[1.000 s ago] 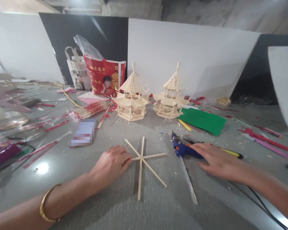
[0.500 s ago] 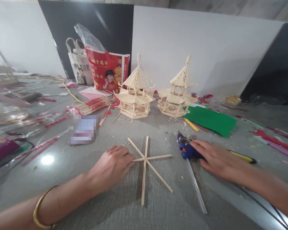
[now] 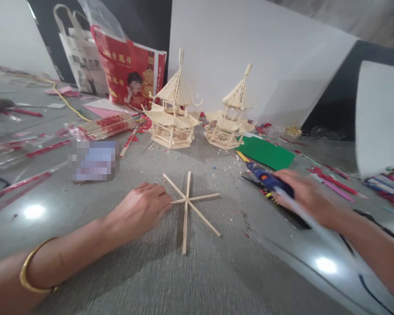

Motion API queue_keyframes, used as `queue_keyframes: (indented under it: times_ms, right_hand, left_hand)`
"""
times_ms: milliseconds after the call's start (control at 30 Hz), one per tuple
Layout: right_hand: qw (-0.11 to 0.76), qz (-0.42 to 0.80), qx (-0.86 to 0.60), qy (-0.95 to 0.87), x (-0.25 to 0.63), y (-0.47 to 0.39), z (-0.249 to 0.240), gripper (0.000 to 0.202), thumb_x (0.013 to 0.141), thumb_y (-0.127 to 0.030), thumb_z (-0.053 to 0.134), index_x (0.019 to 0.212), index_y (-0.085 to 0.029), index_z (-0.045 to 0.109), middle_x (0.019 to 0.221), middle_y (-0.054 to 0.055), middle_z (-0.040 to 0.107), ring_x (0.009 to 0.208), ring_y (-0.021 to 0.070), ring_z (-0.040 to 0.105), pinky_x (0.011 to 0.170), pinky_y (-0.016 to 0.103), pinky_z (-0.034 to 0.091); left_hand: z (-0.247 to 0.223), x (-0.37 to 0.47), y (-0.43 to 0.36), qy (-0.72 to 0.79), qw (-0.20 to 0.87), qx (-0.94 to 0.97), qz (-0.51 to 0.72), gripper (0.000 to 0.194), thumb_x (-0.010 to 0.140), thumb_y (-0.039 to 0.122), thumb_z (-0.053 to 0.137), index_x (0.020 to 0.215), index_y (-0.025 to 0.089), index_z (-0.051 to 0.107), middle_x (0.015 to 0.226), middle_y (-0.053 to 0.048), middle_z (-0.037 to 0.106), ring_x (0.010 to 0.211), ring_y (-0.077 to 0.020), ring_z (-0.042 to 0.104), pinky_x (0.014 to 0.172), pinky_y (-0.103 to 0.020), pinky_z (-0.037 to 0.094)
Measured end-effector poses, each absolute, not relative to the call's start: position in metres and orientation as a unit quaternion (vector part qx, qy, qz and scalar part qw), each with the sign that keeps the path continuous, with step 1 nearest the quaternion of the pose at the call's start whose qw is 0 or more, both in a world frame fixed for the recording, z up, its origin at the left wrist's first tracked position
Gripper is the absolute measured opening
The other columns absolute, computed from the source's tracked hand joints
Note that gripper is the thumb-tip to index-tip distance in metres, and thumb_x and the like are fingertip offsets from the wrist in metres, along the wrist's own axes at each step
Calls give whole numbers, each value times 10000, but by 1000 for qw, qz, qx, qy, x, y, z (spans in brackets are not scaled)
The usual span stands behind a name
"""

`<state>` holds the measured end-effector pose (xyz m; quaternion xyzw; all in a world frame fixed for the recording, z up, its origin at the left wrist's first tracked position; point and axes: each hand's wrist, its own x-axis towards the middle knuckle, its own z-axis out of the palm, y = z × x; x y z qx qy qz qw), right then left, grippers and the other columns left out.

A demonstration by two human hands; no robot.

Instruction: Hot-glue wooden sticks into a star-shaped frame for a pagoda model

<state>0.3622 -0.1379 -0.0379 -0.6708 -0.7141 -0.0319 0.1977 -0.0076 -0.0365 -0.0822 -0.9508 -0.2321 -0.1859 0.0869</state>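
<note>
Thin wooden sticks form a star (image 3: 186, 200), crossing at one middle point on the grey surface. My left hand (image 3: 142, 204) is closed at the tip of the star's left arm, its fingers pinching that end. On the right, my right hand (image 3: 300, 194) wraps round a blue glue gun (image 3: 262, 176), lifted off the surface. A long clear glue stick (image 3: 302, 214) sticks out of the gun's rear, blurred by motion. Beneath the gun lies a black and yellow tool (image 3: 276, 202), partly hidden, perhaps a utility knife.
Two stick-built pagodas (image 3: 174, 113) (image 3: 230, 116) stand behind the star. Green sheet (image 3: 265, 152) lies right of them. Wrapped stick bundles (image 3: 105, 126), a phone-like slab (image 3: 95, 161) and a red bag (image 3: 131, 70) are at left. A cable (image 3: 302, 271) runs along the lower right.
My right hand has closed round the glue gun and picked it up, uncovering the black and yellow tool. My left hand stays at the star. The whole view has shifted.
</note>
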Motion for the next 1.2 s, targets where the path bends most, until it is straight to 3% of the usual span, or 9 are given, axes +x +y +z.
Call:
queue_keyframes:
  times_ms: [133, 267, 367, 567, 733, 900, 1200]
  right_hand:
    - [365, 166, -684, -609, 348, -155, -19, 290, 806, -480, 565, 865, -201, 617, 748, 65, 598, 708, 200, 557, 657, 332, 448]
    - [428, 364, -606, -563, 319, -162, -16, 294, 856, -482, 520, 877, -201, 604, 762, 52, 596, 588, 139, 531, 528, 287, 418]
    - [403, 405, -570, -590, 299, -160, -24, 330, 865, -513, 498, 895, -196, 585, 828, 56, 605, 579, 126, 546, 537, 282, 432]
    - [236, 404, -578, -668, 284, -151, -45, 440, 869, -585, 441, 882, -180, 613, 727, 44, 593, 607, 140, 537, 566, 282, 430]
    - [233, 398, -589, -663, 281, -146, -49, 431, 821, -600, 515, 876, -192, 645, 664, 34, 584, 561, 135, 515, 493, 256, 390]
    - [164, 375, -605, -683, 276, -141, -46, 486, 834, -644, 440, 751, -197, 611, 564, 13, 518, 504, 125, 470, 462, 256, 356]
    - [157, 339, -601, -707, 275, -139, -43, 406, 869, -582, 435, 816, -219, 609, 687, 20, 575, 577, 133, 482, 486, 253, 373]
  left_hand:
    - [-80, -7, -36, -223, 66, -953, -194, 266, 913, 212, 437, 743, 167, 635, 696, -10, 585, 655, -133, 557, 638, -274, 431]
    - [-79, -7, -35, -221, 55, -955, -188, 283, 925, 235, 424, 766, 170, 649, 708, -9, 597, 679, -126, 571, 662, -264, 445]
    - [-79, -7, -36, -223, 49, -956, -182, 309, 932, 262, 413, 761, 167, 651, 710, -13, 597, 686, -121, 572, 667, -256, 451]
    - [-77, -7, -41, -217, 30, -960, -175, 326, 941, 258, 383, 760, 167, 639, 720, -21, 588, 669, -120, 551, 649, -254, 442]
    - [-78, -7, -42, -215, 18, -964, -158, 293, 934, 249, 395, 789, 166, 636, 744, -25, 587, 702, -140, 558, 676, -282, 445]
    - [-80, -6, -42, -221, 7, -963, -157, 270, 924, 239, 417, 762, 168, 621, 750, -22, 583, 694, -141, 554, 673, -288, 441]
    - [-82, -5, -42, -217, 15, -963, -158, 259, 921, 226, 419, 779, 166, 627, 749, -21, 582, 695, -144, 559, 675, -294, 450]
